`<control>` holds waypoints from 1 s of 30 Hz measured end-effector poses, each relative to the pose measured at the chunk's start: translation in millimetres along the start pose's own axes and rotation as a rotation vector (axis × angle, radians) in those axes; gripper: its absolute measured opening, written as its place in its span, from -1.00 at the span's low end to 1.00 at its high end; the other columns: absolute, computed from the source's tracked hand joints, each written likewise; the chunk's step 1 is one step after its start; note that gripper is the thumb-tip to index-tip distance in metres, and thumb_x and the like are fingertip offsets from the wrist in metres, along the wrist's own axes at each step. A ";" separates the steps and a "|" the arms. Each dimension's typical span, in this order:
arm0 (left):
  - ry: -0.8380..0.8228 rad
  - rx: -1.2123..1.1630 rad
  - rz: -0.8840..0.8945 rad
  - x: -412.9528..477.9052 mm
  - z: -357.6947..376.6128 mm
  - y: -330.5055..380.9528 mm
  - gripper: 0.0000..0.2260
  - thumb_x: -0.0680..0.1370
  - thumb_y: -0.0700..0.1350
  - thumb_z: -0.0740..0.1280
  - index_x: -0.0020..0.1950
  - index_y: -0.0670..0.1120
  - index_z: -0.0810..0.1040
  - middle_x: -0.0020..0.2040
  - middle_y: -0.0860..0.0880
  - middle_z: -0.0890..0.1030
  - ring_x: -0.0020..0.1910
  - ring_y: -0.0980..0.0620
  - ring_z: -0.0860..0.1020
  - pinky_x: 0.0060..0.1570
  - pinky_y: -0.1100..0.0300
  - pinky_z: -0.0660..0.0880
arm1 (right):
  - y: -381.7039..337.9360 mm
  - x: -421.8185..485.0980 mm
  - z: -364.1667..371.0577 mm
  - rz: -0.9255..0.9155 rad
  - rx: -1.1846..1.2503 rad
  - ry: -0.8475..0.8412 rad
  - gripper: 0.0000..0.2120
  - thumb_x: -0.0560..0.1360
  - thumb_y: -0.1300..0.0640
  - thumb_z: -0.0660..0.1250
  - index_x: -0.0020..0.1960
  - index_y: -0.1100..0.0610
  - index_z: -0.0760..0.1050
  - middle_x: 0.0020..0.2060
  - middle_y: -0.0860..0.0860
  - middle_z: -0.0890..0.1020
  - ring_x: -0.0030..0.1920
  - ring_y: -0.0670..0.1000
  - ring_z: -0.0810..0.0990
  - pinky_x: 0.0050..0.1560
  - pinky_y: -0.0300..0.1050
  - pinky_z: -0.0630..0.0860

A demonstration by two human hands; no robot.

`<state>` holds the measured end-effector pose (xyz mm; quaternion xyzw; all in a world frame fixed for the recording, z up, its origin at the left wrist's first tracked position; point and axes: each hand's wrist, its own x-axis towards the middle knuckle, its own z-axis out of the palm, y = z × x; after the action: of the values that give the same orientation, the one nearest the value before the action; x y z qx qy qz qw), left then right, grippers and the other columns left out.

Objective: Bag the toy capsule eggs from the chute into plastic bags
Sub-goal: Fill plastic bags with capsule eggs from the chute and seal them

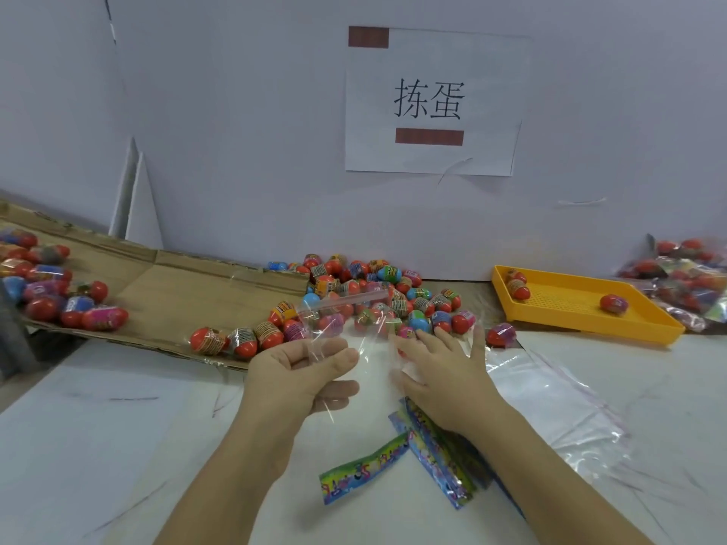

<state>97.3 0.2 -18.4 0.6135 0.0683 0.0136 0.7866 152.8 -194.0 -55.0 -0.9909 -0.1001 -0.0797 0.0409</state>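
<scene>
A thin clear plastic bag [350,328] is pinched by the left hand [303,367], between the thumb and the curled fingers. The right hand [436,371] is held flat with its fingers spread, and the eggs [377,297] just past it are touched by the fingertips [429,338]. It cannot be told if this hand is inside the bag or under it.

The eggs are piled just beyond both hands, at the low end of the cardboard chute [189,285], which goes up to the left of the left hand.

The bag is soft, shiny and slippery, so it could be pulled out of the pinch. Its mouth could also flop shut, because only one side is held. The eggs are round, smooth and hard, with crinkly wraps around them. They could be knocked away by the spread fingers and roll off. One egg [500,334] just right of the right hand is already lying apart from the pile.

More flat bags [550,395] are stacked to the right of the right hand, and they could be dragged along by the wrist
</scene>
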 end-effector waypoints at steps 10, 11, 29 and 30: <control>-0.014 0.034 0.047 -1.5 -0.7 1.2 -0.71 0.17 -0.16 0.52 -0.13 -0.16 0.67 -0.27 -0.09 0.71 -0.46 0.00 0.64 -0.46 0.26 0.56 | -2.7 -3.9 -6.9 0.072 0.008 0.255 -0.65 0.55 -0.21 0.09 0.25 -0.16 0.45 0.20 -0.13 0.49 0.34 -0.04 0.31 0.26 0.21 -0.59; -0.013 0.039 0.048 -1.8 -0.4 1.4 -0.72 0.19 -0.16 0.52 -0.12 -0.15 0.67 -0.27 -0.08 0.72 -0.46 0.01 0.64 -0.46 0.26 0.57 | -3.0 -3.5 -7.3 0.092 -0.003 0.254 -0.62 0.53 -0.26 0.07 0.20 -0.14 0.48 0.22 -0.11 0.47 0.35 -0.02 0.27 0.24 0.21 -0.61; -0.025 0.210 0.208 -7.6 4.6 -1.9 -0.74 0.28 -0.18 0.58 -0.08 -0.07 0.65 -0.27 -0.03 0.71 -0.43 0.05 0.64 -0.43 0.33 0.52 | -29.9 -32.8 -63.8 -0.308 1.098 0.544 -0.78 0.52 -0.09 0.27 0.16 -0.21 0.45 -0.02 -0.20 0.64 0.06 -0.10 0.61 0.06 -0.22 0.54; -0.036 0.211 0.221 -9.3 5.9 -1.0 -0.68 0.23 -0.12 0.58 -0.06 -0.05 0.65 -0.25 0.00 0.72 -0.42 0.05 0.64 -0.42 0.33 0.52 | -32.3 -33.8 -63.8 -0.307 1.098 0.532 -0.81 0.53 -0.06 0.26 0.14 -0.18 0.46 -0.03 -0.18 0.65 0.05 -0.10 0.62 0.05 -0.23 0.53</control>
<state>88.7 -6.6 -17.1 0.6968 -0.0127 0.0821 0.7125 104.0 -175.1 4.3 -0.7460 -0.2539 -0.2657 0.5554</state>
